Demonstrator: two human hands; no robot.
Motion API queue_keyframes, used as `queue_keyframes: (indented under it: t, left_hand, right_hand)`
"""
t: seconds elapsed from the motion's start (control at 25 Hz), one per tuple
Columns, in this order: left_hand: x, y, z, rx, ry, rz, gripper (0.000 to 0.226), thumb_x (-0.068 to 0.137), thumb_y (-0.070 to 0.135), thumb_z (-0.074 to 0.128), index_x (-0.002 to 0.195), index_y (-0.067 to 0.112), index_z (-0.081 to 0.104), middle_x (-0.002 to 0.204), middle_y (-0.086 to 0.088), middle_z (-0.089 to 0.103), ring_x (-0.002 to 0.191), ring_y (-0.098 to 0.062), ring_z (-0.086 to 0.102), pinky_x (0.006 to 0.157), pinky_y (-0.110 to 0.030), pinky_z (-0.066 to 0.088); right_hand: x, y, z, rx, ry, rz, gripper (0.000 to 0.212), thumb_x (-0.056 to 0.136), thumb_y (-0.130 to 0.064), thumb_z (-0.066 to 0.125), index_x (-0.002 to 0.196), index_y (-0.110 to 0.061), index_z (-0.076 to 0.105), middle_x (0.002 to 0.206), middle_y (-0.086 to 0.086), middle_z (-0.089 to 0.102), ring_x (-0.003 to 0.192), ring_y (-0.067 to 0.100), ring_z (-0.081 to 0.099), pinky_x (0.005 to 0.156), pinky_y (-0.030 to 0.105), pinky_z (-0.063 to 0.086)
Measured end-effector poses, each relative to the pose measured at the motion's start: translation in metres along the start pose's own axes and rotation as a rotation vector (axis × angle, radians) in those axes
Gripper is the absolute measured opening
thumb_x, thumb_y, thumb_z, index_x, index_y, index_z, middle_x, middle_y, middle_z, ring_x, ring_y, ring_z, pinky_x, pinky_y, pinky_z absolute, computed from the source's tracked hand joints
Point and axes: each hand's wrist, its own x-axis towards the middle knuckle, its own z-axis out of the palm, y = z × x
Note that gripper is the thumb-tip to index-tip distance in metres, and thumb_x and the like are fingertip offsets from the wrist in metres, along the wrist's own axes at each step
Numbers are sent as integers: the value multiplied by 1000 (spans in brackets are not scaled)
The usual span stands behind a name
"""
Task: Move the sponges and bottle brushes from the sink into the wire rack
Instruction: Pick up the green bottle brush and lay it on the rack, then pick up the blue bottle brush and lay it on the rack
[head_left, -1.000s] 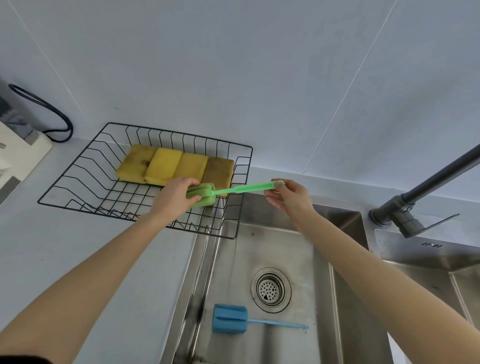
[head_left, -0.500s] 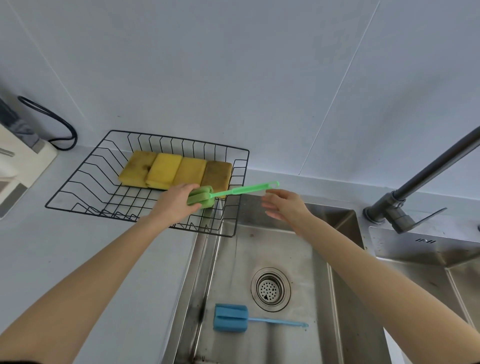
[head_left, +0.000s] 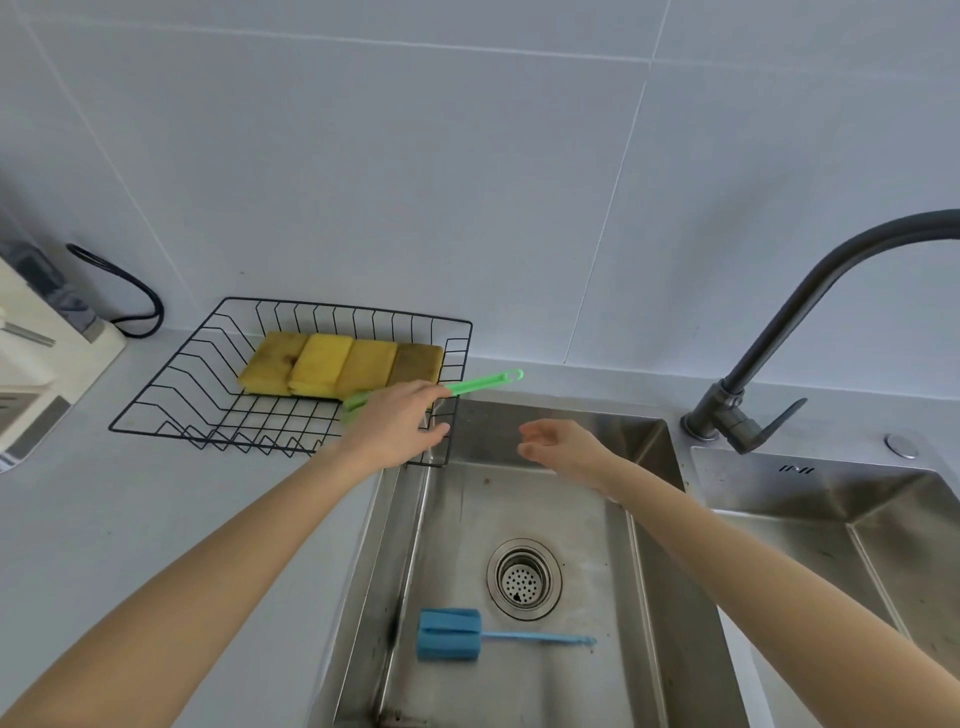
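Left hand (head_left: 395, 428) over the wire rack (head_left: 291, 447)'s near right corner, grip apart, covering the green brush (head_left: 480, 383); contact unclear. Its handle overhangs the right rim above the sink (head_left: 649, 519) and could tip back in. Right hand (head_left: 563, 447) loosely apart, empty. Blue brush (head_left: 449, 634) still in the basin; four sponges (head_left: 340, 364) racked.

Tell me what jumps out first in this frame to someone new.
A black wire rack on the grey counter left of the sink holds four yellow-brown sponges in a row. The left hand hovers over its right edge, above a green bottle brush whose handle pokes past the rim. A blue foam-headed bottle brush lies in the steel sink near the drain; the right hand is empty.
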Motion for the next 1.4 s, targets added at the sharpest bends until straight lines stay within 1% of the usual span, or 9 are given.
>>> queue_keyframes:
  t: [0.12, 0.2, 0.44, 0.6, 0.8, 1.04, 1.16, 1.32, 1.4]
  left_hand:
    - [-7, 19, 12, 5, 30, 65, 46, 88, 30, 51, 131, 18, 44, 137, 0, 49, 124, -18, 45, 104, -35, 38]
    - [-11, 33, 23, -5, 26, 109, 44, 88, 30, 50, 130, 18, 45, 136, -1, 50, 124, -17, 46, 105, -35, 36]
    - [-21, 59, 63, 16, -132, 194, 44, 90, 32, 45, 132, 20, 41, 136, 1, 49, 122, -17, 47, 102, -34, 36]
    - [-28, 60, 93, 45, -277, 144, 50, 90, 34, 46, 135, 17, 35, 140, -3, 45, 126, -18, 43, 105, -35, 35]
    - [-41, 50, 130, 95, -465, 36, 52, 89, 34, 46, 135, 13, 35, 138, -9, 45, 125, -23, 43, 105, -37, 36]
    - [-52, 35, 171, 110, -647, -52, 56, 86, 37, 47, 136, 15, 33, 139, -9, 42, 125, -28, 41, 103, -44, 37]
    - [-58, 30, 190, 114, -722, -65, 56, 85, 37, 49, 134, 15, 34, 137, -9, 43, 124, -29, 40, 101, -44, 36]
    - [-65, 25, 211, 137, -777, -68, 54, 84, 35, 51, 131, 15, 35, 134, -9, 43, 123, -28, 38, 102, -41, 33]
    - [-68, 20, 218, 138, -799, -86, 56, 84, 33, 51, 134, 15, 32, 136, -9, 41, 125, -28, 36, 103, -41, 31]
  right_hand:
    - [-13, 14, -3, -128, 7, -17, 45, 89, -22, 56, 132, -14, 49, 133, 6, 57, 123, 21, 52, 105, 30, 39]
    - [-20, 27, -3, -213, -12, -32, 45, 89, -20, 55, 133, -14, 48, 134, 7, 56, 124, 21, 51, 107, 30, 37]
    - [-34, 63, 7, -282, -61, 25, 45, 89, -22, 54, 133, -14, 48, 135, 7, 54, 119, 23, 54, 99, 29, 42]
    - [-34, 84, 19, -298, -100, 62, 43, 89, -20, 53, 132, -13, 49, 133, 10, 55, 123, 25, 50, 105, 32, 38]
    - [-30, 110, 43, -278, -168, 121, 42, 89, -18, 52, 131, -11, 49, 132, 11, 56, 123, 25, 51, 103, 31, 40]
    - [-21, 147, 76, -255, -246, 214, 41, 88, -13, 51, 129, -12, 51, 132, 10, 56, 121, 24, 52, 101, 29, 41]
    - [-18, 166, 95, -263, -278, 275, 42, 86, -12, 49, 127, -15, 52, 131, 9, 57, 120, 24, 52, 99, 27, 41]
    - [-14, 184, 116, -297, -291, 317, 39, 84, -9, 51, 123, -14, 53, 129, 11, 56, 121, 26, 51, 103, 35, 43]
    - [-11, 189, 123, -333, -295, 309, 38, 84, -8, 51, 122, -14, 54, 127, 11, 55, 119, 27, 49, 100, 36, 44]
